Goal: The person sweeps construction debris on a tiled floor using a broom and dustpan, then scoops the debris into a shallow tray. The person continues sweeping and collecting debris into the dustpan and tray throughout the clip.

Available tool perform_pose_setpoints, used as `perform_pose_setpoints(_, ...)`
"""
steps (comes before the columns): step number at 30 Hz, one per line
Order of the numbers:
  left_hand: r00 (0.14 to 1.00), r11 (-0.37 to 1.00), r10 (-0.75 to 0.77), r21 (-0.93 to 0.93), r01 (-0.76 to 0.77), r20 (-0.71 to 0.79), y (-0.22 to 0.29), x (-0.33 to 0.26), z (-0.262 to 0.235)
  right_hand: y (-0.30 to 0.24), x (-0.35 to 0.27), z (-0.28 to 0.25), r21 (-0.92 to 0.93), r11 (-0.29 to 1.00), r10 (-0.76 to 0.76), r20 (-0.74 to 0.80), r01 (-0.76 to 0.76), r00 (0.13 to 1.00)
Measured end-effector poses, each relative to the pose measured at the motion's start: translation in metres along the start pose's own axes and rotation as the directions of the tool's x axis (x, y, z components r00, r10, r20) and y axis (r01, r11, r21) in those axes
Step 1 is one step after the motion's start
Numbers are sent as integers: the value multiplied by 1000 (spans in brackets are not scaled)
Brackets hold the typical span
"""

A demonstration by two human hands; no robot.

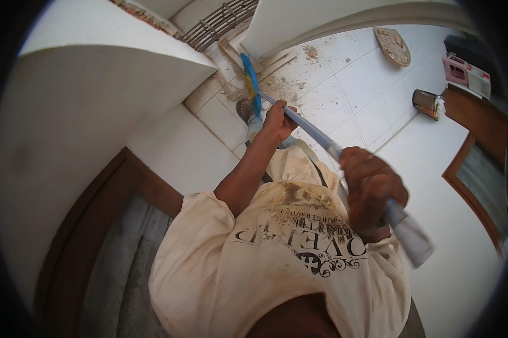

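Observation:
Both hands are wrapped round the long grey handle of a broom (316,132), which slants from upper left to lower right across my front. My left hand (279,120) grips it lower down, closer to the blue head. My right hand (373,188), slightly blurred, is closed round it near its thick, pale upper end. The blue head, with some yellow at its side, stands on the floor next to my sandalled foot (244,109). Around it lie grey-brown dust and rubble (285,87) on the white tiles.
Farther right, a rounded board or pan (393,48) carries rubble. A dark bin (426,103) with white stuff in it stands by the right wall, near a pink-and-white box (459,72). A metal grille (220,22) lies beyond the doorway; a white wall (107,93) juts out at left.

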State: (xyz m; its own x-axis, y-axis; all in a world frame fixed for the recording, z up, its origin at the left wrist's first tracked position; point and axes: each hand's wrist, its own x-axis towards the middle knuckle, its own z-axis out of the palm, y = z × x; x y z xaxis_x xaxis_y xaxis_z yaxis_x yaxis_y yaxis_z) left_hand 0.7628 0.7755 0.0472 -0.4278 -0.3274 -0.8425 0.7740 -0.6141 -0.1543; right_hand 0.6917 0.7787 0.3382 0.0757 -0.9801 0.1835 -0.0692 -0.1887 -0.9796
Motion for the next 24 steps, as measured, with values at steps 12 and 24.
perform_pose_setpoints(12,885,895,260,-248,-371,-386,83,49,-190,166,-29,54,-98,965,254,565,-242,785)
perform_pose_setpoints(24,820,970,197,230,-82,-538,-19,64,-118,110,-103,-28,-14,918,396,95,-396,914)
